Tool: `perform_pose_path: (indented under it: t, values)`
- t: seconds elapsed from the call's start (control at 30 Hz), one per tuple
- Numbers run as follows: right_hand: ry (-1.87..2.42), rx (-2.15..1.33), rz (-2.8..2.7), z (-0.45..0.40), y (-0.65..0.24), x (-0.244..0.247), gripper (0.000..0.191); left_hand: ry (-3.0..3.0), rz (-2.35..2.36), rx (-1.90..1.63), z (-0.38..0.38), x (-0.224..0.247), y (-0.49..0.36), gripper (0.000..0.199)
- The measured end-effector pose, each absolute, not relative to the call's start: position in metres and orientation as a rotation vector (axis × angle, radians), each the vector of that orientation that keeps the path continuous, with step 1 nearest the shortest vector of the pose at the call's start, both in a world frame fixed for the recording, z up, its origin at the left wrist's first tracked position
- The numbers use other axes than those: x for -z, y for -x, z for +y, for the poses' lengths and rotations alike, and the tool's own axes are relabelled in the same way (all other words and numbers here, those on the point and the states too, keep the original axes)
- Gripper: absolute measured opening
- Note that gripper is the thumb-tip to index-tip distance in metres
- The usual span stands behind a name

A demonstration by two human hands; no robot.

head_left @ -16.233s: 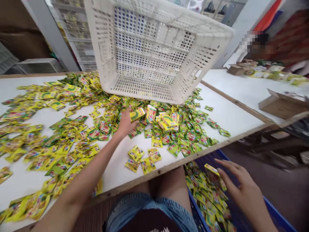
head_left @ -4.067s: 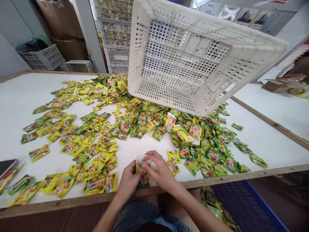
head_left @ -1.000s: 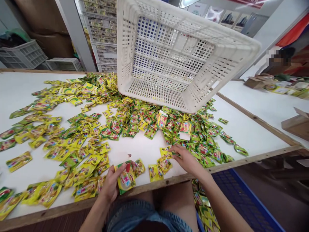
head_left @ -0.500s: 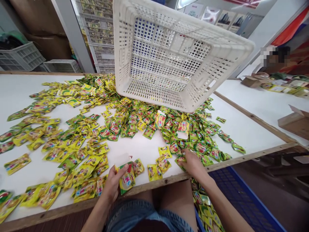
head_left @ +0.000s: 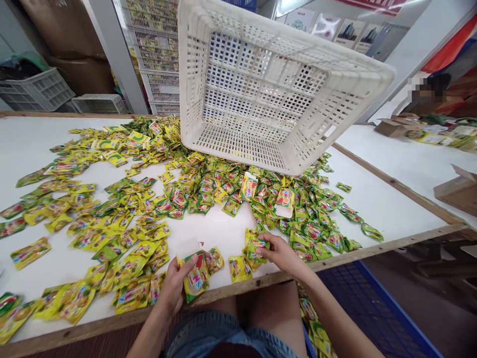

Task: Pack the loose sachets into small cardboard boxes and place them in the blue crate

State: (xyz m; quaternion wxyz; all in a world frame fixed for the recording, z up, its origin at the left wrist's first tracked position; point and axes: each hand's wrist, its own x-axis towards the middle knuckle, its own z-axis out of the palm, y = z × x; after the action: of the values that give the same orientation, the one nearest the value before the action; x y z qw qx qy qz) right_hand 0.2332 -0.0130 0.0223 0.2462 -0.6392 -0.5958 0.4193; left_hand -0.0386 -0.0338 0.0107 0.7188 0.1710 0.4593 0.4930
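My left hand (head_left: 176, 282) is closed on a small printed carton (head_left: 196, 278), green and yellow, with its white flap raised at the top. A yellow sachet (head_left: 214, 261) lies close beside the carton. Between the thumb and fingers of my right hand (head_left: 276, 253) is a green candy sachet (head_left: 256, 247), held just over a few yellow sachets (head_left: 239, 268) near the table edge. Green sachets (head_left: 313, 231) are heaped to the right, and yellow sachets (head_left: 122, 233) spread over the left. Two more cartons (head_left: 249, 186) rest on the heap.
A white plastic crate (head_left: 331, 107) lies tipped on its side behind the heap, opening toward me. A wooden strip (head_left: 257, 283) edges the white table. Below right stands a blue crate (head_left: 372, 303) beside sachets. Another person (head_left: 428, 94) is at the far right, near cardboard boxes (head_left: 458, 189).
My right hand has moved left from the green heap, bringing a green sachet toward the carton. My left hand keeps its hold on the carton in nearly the same place.
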Motion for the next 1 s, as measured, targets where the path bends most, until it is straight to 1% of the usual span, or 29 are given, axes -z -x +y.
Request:
perform_pose_path:
  t: [0.07,0.13,0.2,0.33,0.4,0.5,0.57,0.67,0.77,0.87,1.0]
  values:
    - [1.758,-1.227,-1.554,-0.016,-0.234,-0.013,0.023,-0.374,1.018,-1.091,-0.034,-0.011,0.038,0.054]
    - [1.804,-1.214,-1.522,-0.019,-0.235,-0.006,0.021,-0.374,1.034,-1.088,-0.033,-0.012,0.038,0.055]
    - [1.919,-1.053,-1.573,-0.023,-0.235,-0.002,0.019,-0.379,1.035,-1.081,-0.032,-0.012,0.037,0.056]
    - [2.169,-0.548,-1.770,-0.027,-0.228,0.001,0.018,-0.415,1.023,-1.087,-0.031,-0.010,0.036,0.055]
    - [2.208,-0.494,-1.803,-0.027,-0.222,0.001,0.018,-0.455,1.023,-1.091,-0.032,-0.008,0.036,0.055]
    - [2.190,-0.625,-1.738,-0.027,-0.216,0.001,0.018,-0.526,1.043,-1.064,-0.033,-0.009,0.034,0.054]
    - [2.126,-0.703,-1.622,-0.027,-0.214,0.002,0.023,-0.585,1.071,-1.009,-0.033,-0.012,0.031,0.053]
    - [2.018,-0.803,-1.531,-0.028,-0.216,0.002,0.030,-0.720,1.114,-0.948,-0.030,-0.018,0.027,0.042]
    - [1.924,-0.863,-1.570,-0.027,-0.216,-0.006,0.024,-0.904,1.069,-0.910,-0.026,-0.022,0.024,0.026]
    - [1.734,-0.937,-1.551,-0.023,-0.205,-0.025,0.022,-1.052,1.016,-0.864,-0.022,-0.022,0.020,0.025]
    - [1.375,-1.064,-1.563,-0.013,-0.174,-0.059,0.018,-1.048,1.037,-0.835,-0.019,-0.019,0.013,0.022]
